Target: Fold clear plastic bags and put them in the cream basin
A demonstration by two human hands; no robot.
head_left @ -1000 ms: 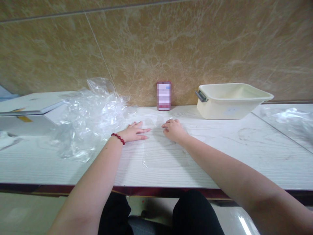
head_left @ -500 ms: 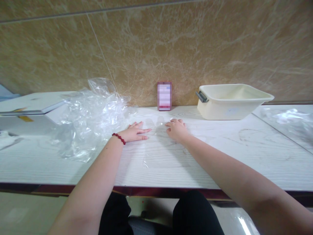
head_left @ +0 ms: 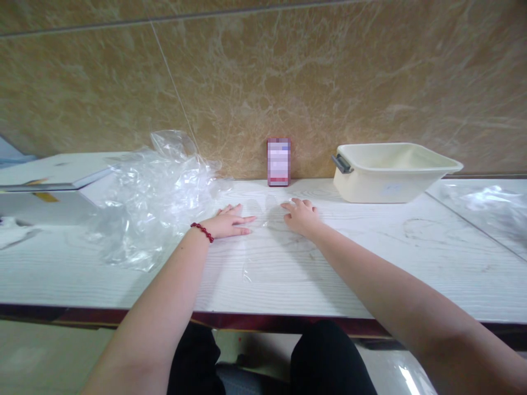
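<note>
A clear plastic bag (head_left: 267,260) lies flat on the white wood-grain table, its edges barely visible. My left hand (head_left: 228,224) rests palm down on the bag's left part, fingers spread, a red beaded bracelet around the wrist. Across from it, my right hand (head_left: 302,218) touches the right part of the bag, its fingers apart and slightly bent. Neither hand appears to grip anything. Close by on the left, a heap of crumpled clear plastic bags (head_left: 152,203) reaches almost to my left hand.
A phone (head_left: 279,162) with a blurred screen leans against the marbled wall. To its right stands a cream plastic bin (head_left: 374,178) with a grey handle clip. A white box (head_left: 49,192) is at far left, and more clear plastic (head_left: 494,200) lies at far right.
Both hands keep nearly the same place on the plastic bag, with the right fingers shifting very slightly. The whole view has moved a little.
</note>
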